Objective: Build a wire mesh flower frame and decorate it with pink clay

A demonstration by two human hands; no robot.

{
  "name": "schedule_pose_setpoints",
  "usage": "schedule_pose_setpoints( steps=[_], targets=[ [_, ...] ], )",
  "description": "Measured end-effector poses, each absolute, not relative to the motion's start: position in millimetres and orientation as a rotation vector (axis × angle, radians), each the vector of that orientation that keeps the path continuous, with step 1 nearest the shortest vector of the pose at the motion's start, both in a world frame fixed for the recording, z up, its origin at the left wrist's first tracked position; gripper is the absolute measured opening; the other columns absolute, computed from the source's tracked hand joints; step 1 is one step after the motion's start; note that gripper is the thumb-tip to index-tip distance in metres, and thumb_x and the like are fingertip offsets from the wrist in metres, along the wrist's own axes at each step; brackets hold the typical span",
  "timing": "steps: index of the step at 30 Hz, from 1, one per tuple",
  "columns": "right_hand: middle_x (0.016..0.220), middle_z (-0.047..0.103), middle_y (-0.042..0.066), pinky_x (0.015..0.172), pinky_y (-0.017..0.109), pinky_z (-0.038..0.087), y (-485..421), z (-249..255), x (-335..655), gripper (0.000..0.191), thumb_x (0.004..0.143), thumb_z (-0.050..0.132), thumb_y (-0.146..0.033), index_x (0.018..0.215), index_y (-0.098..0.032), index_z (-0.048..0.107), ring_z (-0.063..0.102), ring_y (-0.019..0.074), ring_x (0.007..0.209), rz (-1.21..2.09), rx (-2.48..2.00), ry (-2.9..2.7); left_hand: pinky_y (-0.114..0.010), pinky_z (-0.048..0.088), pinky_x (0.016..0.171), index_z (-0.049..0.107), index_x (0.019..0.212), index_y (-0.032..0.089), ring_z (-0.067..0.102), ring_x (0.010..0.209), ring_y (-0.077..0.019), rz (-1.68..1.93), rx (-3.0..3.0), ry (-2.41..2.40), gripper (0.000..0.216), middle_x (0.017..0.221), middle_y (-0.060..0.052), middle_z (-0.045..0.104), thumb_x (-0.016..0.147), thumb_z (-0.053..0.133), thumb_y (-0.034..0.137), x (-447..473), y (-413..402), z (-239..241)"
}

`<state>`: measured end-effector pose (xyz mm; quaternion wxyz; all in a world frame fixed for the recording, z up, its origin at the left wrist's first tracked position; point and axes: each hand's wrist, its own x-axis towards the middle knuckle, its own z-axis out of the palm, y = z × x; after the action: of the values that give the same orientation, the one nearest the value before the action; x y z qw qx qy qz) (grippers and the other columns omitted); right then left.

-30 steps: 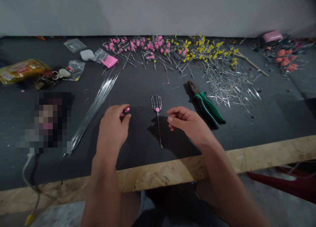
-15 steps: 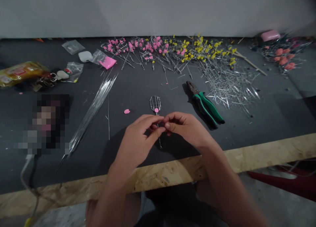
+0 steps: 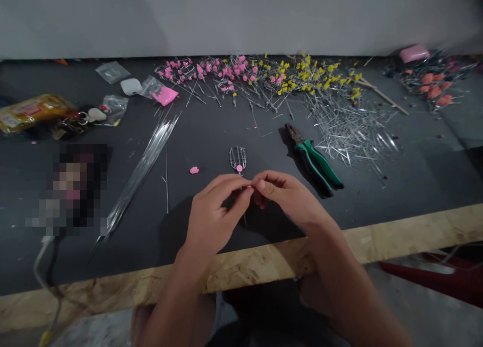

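Note:
My left hand (image 3: pixel 217 211) is closed in a pinch, with a speck of a small pink piece (image 3: pixel 249 187) showing at its fingertips. My right hand (image 3: pixel 289 196) is also pinched, its thumb and forefinger meeting the left fingertips; what lies between them is hidden. Just beyond the fingers, a racket-shaped wire piece (image 3: pixel 237 155) lies on the dark table, its twisted handle running under my hands. A flat pink dot (image 3: pixel 239 168) sits at the base of its wire grid. Left of it lies a loose pink lump (image 3: pixel 194 170).
Green-handled pliers (image 3: pixel 315 160) lie to the right. A bundle of straight wires (image 3: pixel 141 173) lies left. Along the back are wire pieces with pink tips (image 3: pixel 226 72), others with yellow tips (image 3: pixel 309 72), and bare wire pieces (image 3: pixel 350 130). A wooden edge (image 3: pixel 260 264) runs along the front.
My left thumb has shifted up, and the fingertips of both hands have drawn closer together. The pink speck shows between them. The wire racket and the pliers have stayed in place.

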<state>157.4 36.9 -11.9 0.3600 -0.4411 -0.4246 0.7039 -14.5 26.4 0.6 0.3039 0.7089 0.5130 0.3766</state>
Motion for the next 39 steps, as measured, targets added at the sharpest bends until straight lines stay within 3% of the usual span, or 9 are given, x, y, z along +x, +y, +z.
schedule_pose_setpoints(
  steps=[3,7,12,17,22,26,30,34,39],
  targets=[
    [0.067,0.056,-0.003,0.061,0.025,0.042,37.4,-11.8,155.9,0.022,0.081,0.066,-0.041,0.082,-0.019,0.063,0.051,0.0096,0.062,1.767,-1.192,-1.082,-0.022,0.053,0.074,0.067,0.092,0.023,0.066,0.079,-0.0113,1.063,1.694,1.43,0.01,0.09,0.001,0.07,0.084,0.063,0.021,-15.9,26.4,-1.6],
    [0.068,0.055,-0.003,0.061,0.025,0.042,37.7,-11.4,154.7,0.021,0.08,0.065,-0.039,0.081,-0.019,0.062,0.051,0.0097,0.064,1.751,-1.223,-1.085,-0.025,0.055,0.075,0.066,0.108,0.026,0.067,0.077,-0.0115,1.044,1.629,1.446,0.022,0.094,0.0,0.071,0.089,0.057,0.025,-18.1,27.5,-1.9],
    [0.068,0.056,-0.003,0.061,0.025,0.042,37.5,-10.5,154.8,0.018,0.082,0.064,-0.037,0.081,-0.019,0.062,0.052,0.0097,0.064,1.748,-1.222,-1.081,-0.025,0.056,0.069,0.071,0.087,0.024,0.067,0.073,-0.0129,0.999,1.673,1.501,0.011,0.084,0.001,0.073,0.081,0.068,0.033,-18.1,28.5,0.8],
    [0.067,0.056,-0.003,0.062,0.025,0.042,37.3,-10.7,154.6,0.019,0.082,0.063,-0.038,0.08,-0.019,0.062,0.051,0.0098,0.064,1.736,-1.237,-1.089,-0.025,0.057,0.068,0.07,0.099,0.025,0.069,0.071,-0.0124,0.996,1.56,1.511,0.018,0.085,0.0,0.075,0.088,0.058,0.032,-17.7,28.5,-0.4],
    [0.067,0.056,-0.003,0.061,0.025,0.041,37.5,-11.2,154.7,0.019,0.082,0.064,-0.037,0.08,-0.019,0.062,0.052,0.0097,0.064,1.737,-1.233,-1.096,-0.024,0.057,0.065,0.07,0.09,0.022,0.07,0.069,-0.0136,0.999,1.52,1.536,0.016,0.079,0.001,0.074,0.081,0.067,0.035,-17.0,28.6,-2.1],
    [0.067,0.057,-0.003,0.062,0.025,0.042,37.3,-10.0,154.9,0.019,0.081,0.064,-0.038,0.08,-0.019,0.063,0.052,0.0097,0.064,1.726,-1.254,-1.105,-0.023,0.057,0.069,0.069,0.098,0.022,0.07,0.07,-0.0114,1.014,1.48,1.493,0.018,0.085,0.001,0.074,0.089,0.057,0.032,-15.2,28.3,-1.6],
    [0.071,0.06,-0.001,0.064,0.025,0.043,36.5,-10.5,154.2,0.02,0.083,0.061,-0.039,0.086,-0.019,0.066,0.053,0.0098,0.065,1.801,-1.235,-1.116,-0.023,0.055,0.059,0.07,0.084,0.022,0.067,0.061,-0.0126,0.976,1.471,1.492,0.016,0.068,0.002,0.071,0.078,0.07,0.037,-14.8,26.9,-1.0],
    [0.074,0.063,-0.001,0.065,0.025,0.044,34.8,-12.4,154.1,0.02,0.086,0.059,-0.038,0.091,-0.022,0.069,0.056,0.01,0.069,1.88,-1.165,-1.124,-0.023,0.052,0.066,0.072,0.081,0.026,0.065,0.071,-0.012,0.954,1.693,1.384,0.007,0.079,0.002,0.07,0.079,0.07,0.032,-15.7,27.9,-2.7],
    [0.073,0.065,0.001,0.067,0.026,0.046,34.1,-11.0,156.8,0.025,0.087,0.057,-0.041,0.084,-0.019,0.07,0.058,0.0114,0.069,1.989,-1.069,-1.093,-0.021,0.046,0.058,0.074,0.082,0.029,0.055,0.065,-0.0094,1.018,1.853,1.313,0.006,0.076,0.001,0.057,0.08,0.068,0.032,-16.3,29.6,-4.2]
  ],
)
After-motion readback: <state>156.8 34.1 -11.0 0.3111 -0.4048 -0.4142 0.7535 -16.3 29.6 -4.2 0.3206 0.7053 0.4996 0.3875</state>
